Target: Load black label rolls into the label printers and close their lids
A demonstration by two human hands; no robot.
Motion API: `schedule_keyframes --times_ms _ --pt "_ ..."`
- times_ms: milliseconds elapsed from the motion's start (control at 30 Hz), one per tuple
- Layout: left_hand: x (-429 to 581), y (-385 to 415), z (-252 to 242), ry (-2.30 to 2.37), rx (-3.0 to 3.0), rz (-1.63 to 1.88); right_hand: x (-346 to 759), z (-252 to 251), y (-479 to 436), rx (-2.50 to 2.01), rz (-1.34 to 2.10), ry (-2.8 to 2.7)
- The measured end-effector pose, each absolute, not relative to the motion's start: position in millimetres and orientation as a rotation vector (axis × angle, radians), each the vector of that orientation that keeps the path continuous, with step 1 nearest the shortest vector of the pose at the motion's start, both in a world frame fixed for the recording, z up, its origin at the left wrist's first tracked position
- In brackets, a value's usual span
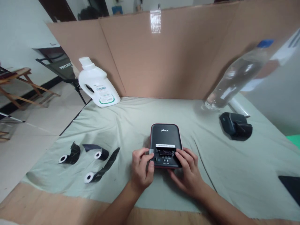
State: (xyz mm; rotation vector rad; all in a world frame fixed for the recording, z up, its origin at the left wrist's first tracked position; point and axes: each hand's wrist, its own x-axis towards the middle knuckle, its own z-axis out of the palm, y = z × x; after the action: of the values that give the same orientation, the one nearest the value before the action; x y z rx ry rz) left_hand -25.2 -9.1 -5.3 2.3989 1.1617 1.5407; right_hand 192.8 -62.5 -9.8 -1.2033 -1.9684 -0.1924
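Observation:
A small black device with a red rim (165, 137) lies flat on the pale green cloth (131, 125) in front of me. A slot with a white label strip runs across its near end. My left hand (141, 169) grips the near left corner, thumb and forefinger pinched at the slot's left end on a small grey piece. My right hand (188, 171) holds the near right corner, fingers curled over the front edge beside the slot.
Three black ribbon rolls on white cores (93, 162) lie to the left. A white detergent jug (97, 84) stands at the back left, a clear water bottle (234, 78) at the back right, a black gadget (235, 125) near it. A cardboard screen (164, 56) walls the back.

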Motion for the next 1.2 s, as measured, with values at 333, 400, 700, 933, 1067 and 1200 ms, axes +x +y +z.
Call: schedule_keyframes --times_ms 333,400,700,933,1067,1200 --pt "-19.1 -14.7 5.0 1.092 2.526 1.520 192.2 -9.2 -61.7 -1.219 -0.177 -1.959" --pt "-18.0 -15.6 4.3 1.100 2.454 1.515 191.9 -8.1 -61.3 -1.221 -0.174 -1.958" --pt "-19.5 0.0 -11.8 1.104 2.233 1.574 191.3 -7.4 -61.7 -1.236 -0.172 -1.964" --pt "-20.4 -1.4 -8.8 1.064 2.293 1.588 190.8 -4.5 -62.5 -1.236 -0.172 -1.944" --pt "-25.0 -3.7 -6.6 1.026 2.338 1.554 191.6 -6.1 -61.6 -1.226 -0.190 -1.944" --pt "-28.5 -1.2 -4.3 1.012 2.423 1.518 193.1 -9.4 -60.8 -1.216 -0.190 -1.958"
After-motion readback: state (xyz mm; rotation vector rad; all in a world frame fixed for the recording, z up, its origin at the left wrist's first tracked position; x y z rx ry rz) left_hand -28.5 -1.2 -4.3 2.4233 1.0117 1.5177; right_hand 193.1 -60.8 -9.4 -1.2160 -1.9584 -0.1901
